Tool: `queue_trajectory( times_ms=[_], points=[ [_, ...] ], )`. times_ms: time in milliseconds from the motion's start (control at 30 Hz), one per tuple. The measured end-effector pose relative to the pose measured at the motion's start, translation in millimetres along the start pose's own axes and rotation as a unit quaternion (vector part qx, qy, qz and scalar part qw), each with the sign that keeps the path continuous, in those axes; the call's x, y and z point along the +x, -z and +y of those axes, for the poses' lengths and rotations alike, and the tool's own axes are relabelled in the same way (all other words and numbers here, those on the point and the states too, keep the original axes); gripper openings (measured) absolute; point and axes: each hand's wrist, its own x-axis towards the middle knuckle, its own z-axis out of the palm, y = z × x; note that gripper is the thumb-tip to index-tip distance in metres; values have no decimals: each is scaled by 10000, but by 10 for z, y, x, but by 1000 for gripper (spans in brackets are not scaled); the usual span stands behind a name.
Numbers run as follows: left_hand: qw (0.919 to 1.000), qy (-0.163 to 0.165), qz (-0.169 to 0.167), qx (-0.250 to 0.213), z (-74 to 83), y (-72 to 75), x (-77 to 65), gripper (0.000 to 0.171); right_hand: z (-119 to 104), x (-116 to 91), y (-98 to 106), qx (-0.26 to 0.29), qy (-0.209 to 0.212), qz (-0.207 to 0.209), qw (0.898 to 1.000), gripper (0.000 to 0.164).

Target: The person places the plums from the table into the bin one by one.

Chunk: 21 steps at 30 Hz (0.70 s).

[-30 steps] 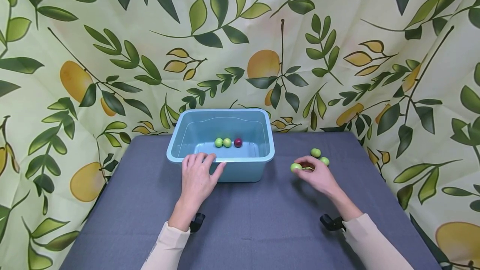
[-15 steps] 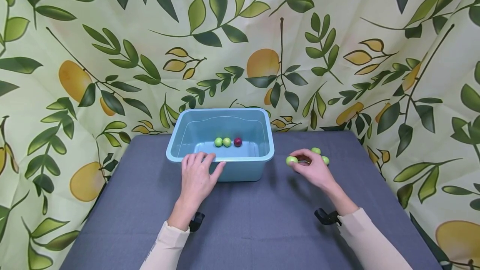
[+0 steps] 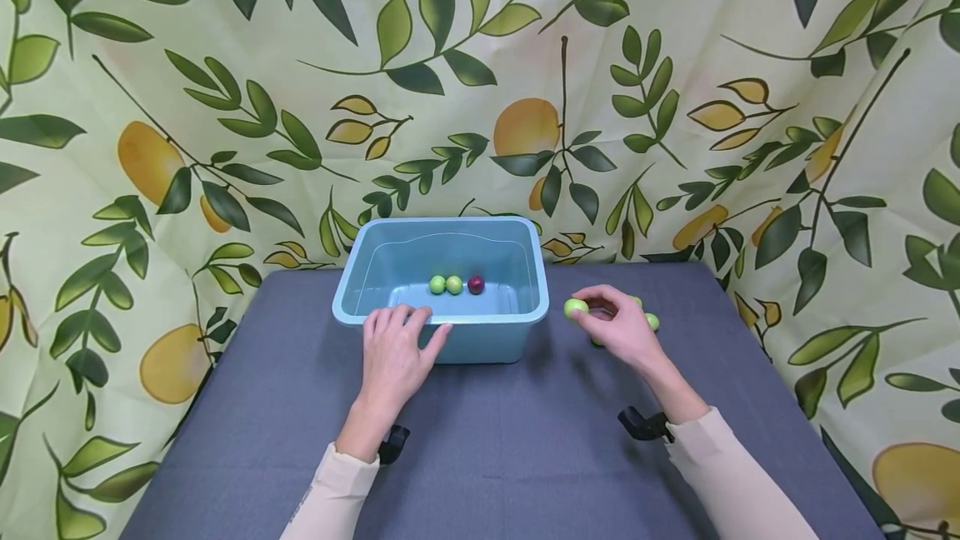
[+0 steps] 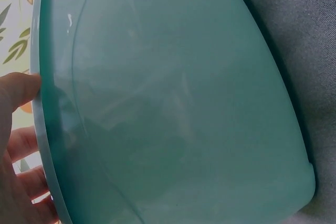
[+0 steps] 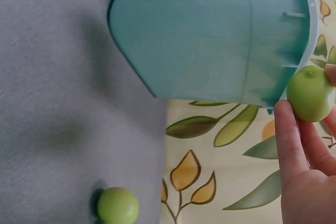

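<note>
My right hand (image 3: pixel 618 325) pinches a small, round green fruit (image 3: pixel 576 307) between thumb and fingertips, just right of the blue plastic bin (image 3: pixel 442 342). In the right wrist view, the held fruit (image 5: pixel 311 94) has a small nub and is near the bin's rim. My left hand (image 3: pixel 395 352) holds the bin's front rim; in the left wrist view its fingers (image 4: pixel 23 142) reach behind the rim and the thumb touches the edge. Inside the bin, two green fruits (image 3: pixel 446 284) sit beside a dark red one (image 3: pixel 476 285).
Behind and below my right hand are more green fruits: one (image 3: pixel 652 322) shows at its right, another (image 3: pixel 597 342) is mostly hidden beneath it. A dark grey cloth covers the table (image 3: pixel 495 448). Patterned fabric (image 3: pixel 450 107) hangs behind the table.
My right hand has lifted the green fruit and carried it left toward the bin, uncovering part of another fruit below. The left hand stays on the rim.
</note>
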Motion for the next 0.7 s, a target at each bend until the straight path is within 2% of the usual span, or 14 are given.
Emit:
queue_trajectory(
  times_ms=[433,700],
  points=[
    [9998,-120,165,20,-1,-9,-9,34,-190,67,-54,270,202,155,9993,35],
    [9999,-93,130,21,-4,-10,-9,35,-292,118,-80,254,237,163,9993,36]
  ],
)
